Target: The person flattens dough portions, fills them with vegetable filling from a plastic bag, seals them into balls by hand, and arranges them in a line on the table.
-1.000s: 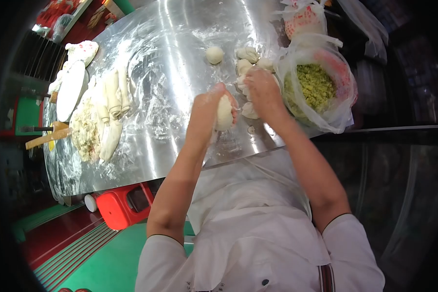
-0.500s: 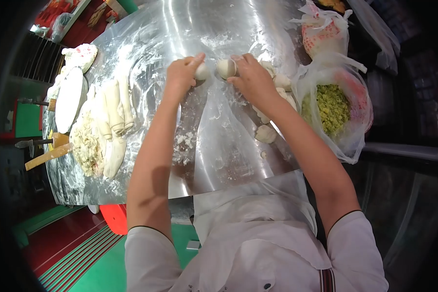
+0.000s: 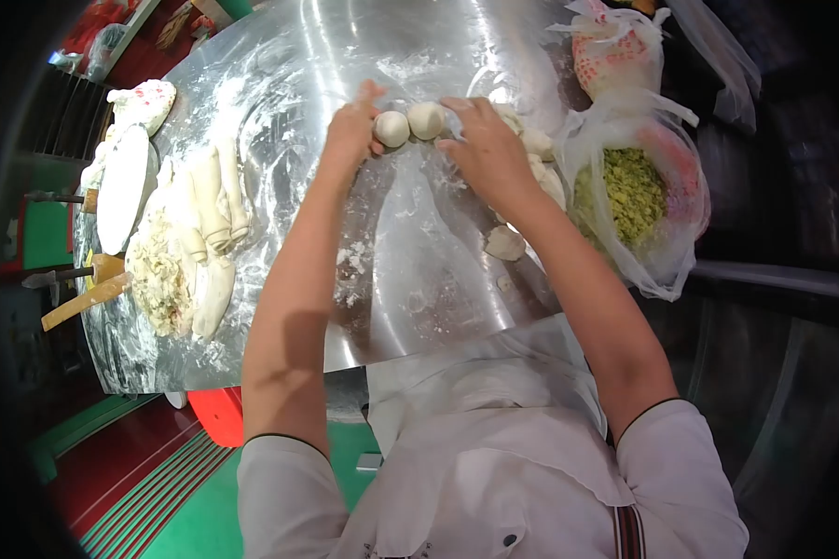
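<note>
Two smooth white dough balls sit side by side on the floured metal table: the left dough ball (image 3: 391, 129) and the right dough ball (image 3: 427, 120). My left hand (image 3: 352, 129) is at the outer side of the left ball, fingers extended and thumb near it. At the right ball's outer side, my right hand (image 3: 485, 142) has its fingers and thumb spread. Whether either hand still touches its ball, I cannot tell. Partly behind my right hand and forearm lie dough pieces (image 3: 547, 179), with another dough lump (image 3: 504, 243) closer to me.
The metal table (image 3: 419, 289) bears rolled dough strips (image 3: 213, 210) and a crumbly pale heap (image 3: 158, 284) on the left, near a wooden-handled tool (image 3: 87, 301). To the right are a plastic bag of green filling (image 3: 632, 196) and a tied bag (image 3: 615, 58).
The two balls, apart and gripped by my hands before, now sit close together. My fingers have opened from around them, and my right hand has shifted slightly outward.
</note>
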`<state>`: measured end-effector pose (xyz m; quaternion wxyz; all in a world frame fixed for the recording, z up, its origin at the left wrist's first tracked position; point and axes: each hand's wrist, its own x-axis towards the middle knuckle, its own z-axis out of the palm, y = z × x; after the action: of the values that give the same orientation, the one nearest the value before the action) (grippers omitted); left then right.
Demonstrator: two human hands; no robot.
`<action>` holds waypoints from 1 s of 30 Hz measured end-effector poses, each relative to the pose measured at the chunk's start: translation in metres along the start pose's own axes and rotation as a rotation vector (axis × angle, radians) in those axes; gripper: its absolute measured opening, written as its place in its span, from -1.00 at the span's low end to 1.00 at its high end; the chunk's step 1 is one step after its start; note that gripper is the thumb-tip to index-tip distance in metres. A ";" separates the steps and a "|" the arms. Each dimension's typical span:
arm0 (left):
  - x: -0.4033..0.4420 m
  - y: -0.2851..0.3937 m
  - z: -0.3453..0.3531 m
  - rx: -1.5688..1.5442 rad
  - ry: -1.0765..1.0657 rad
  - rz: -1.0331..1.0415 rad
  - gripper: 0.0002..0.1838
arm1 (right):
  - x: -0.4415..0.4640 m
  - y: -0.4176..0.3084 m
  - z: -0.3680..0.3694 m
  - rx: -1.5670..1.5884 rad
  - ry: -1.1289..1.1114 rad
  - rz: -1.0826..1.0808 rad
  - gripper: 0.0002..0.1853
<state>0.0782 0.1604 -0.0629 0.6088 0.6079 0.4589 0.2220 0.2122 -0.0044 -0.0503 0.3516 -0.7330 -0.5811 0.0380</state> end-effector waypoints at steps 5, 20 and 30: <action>-0.072 -0.006 0.007 0.205 0.329 0.229 -0.70 | -0.110 0.004 -0.066 0.049 0.052 0.028 -0.77; -0.206 -0.044 0.028 0.007 -0.171 0.106 -0.59 | -0.181 0.012 -0.045 -0.159 -0.096 0.022 -0.69; -0.215 -0.061 0.007 0.087 -0.118 -0.091 -0.62 | -0.149 0.002 -0.061 -0.215 -0.039 0.105 -0.82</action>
<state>-0.0363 -0.0310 -0.0592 0.6172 0.6244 0.4585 0.1378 0.1947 -0.1642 -0.0582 0.2569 -0.7949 -0.5496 0.0081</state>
